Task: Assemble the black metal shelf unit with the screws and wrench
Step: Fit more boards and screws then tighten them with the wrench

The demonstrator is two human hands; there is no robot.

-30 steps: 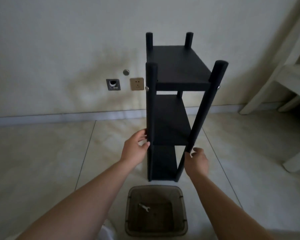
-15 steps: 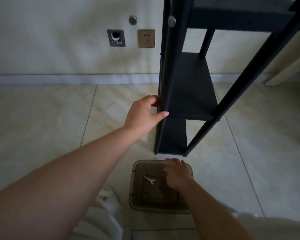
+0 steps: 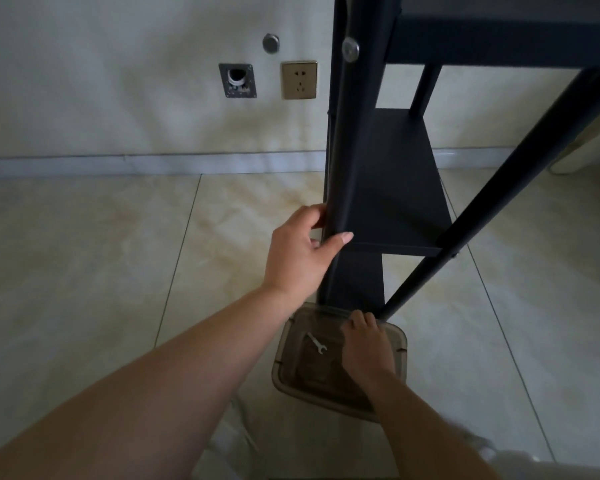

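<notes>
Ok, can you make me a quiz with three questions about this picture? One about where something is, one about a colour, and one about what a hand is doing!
1. Where is the wrench?
A. on a shelf board
B. in the plastic tub on the floor
C. in the left hand

2. What colour is the shelf unit?
A. white
B. red
C. black

3. What is the left hand doing?
A. gripping a front post of the shelf unit
B. lying flat on the floor
C. touching the wall socket

Answers:
1 B, the wrench lies on the tub's bottom, beside the right hand that reaches in.
2 C, posts and boards are all black.
3 A, thumb and fingers wrap round the post near the middle board.
</notes>
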